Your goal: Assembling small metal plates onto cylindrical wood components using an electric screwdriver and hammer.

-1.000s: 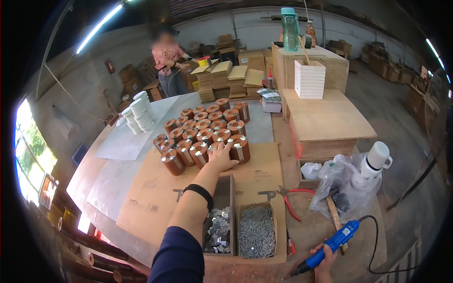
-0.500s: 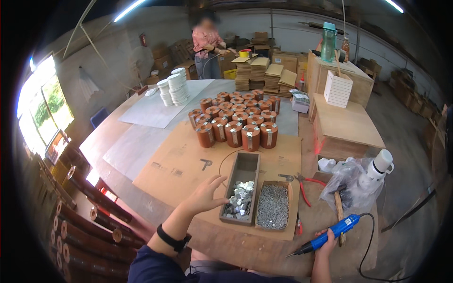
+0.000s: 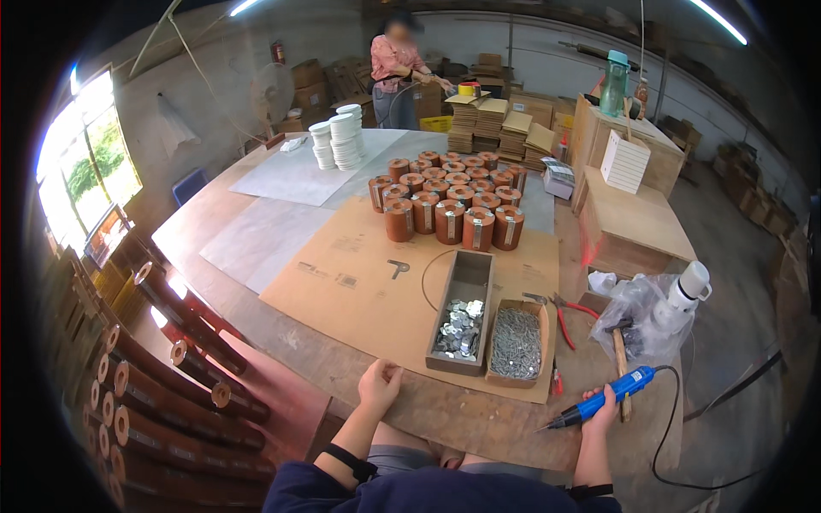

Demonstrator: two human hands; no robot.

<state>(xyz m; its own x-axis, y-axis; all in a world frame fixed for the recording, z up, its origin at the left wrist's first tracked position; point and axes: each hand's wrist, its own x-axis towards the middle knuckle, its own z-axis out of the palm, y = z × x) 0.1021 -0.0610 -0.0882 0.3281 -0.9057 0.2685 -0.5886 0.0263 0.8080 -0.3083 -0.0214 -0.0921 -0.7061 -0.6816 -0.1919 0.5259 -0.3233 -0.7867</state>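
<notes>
My right hand (image 3: 602, 409) is wrapped round a blue electric screwdriver (image 3: 617, 395), its black tip pointing left over the near right of the table and its cord running off to the right. At the table's front edge my left hand (image 3: 379, 385) is closed, thumb and fingers drawn together; whatever they hold, if anything, is hidden. Nearest to it stands a long grey box (image 3: 434, 346) with shiny metal pieces (image 3: 462, 329) in its near half. A carton of screws (image 3: 516, 342) adjoins that box on the right.
Brown cylinders (image 3: 451, 222) with metal strips stand grouped mid-table, beyond a small metal bracket (image 3: 398, 268). Red-handled pliers (image 3: 565, 328), a hammer (image 3: 620, 368) and a white bottle (image 3: 687, 291) lie right. White discs (image 3: 345, 141) are stacked far left; a co-worker (image 3: 398, 73) stands behind.
My left hand has pulled back from beside the metal pieces to the table's front edge, and its spread fingers have closed. The screwdriver stays in my right hand. The view has shifted slightly.
</notes>
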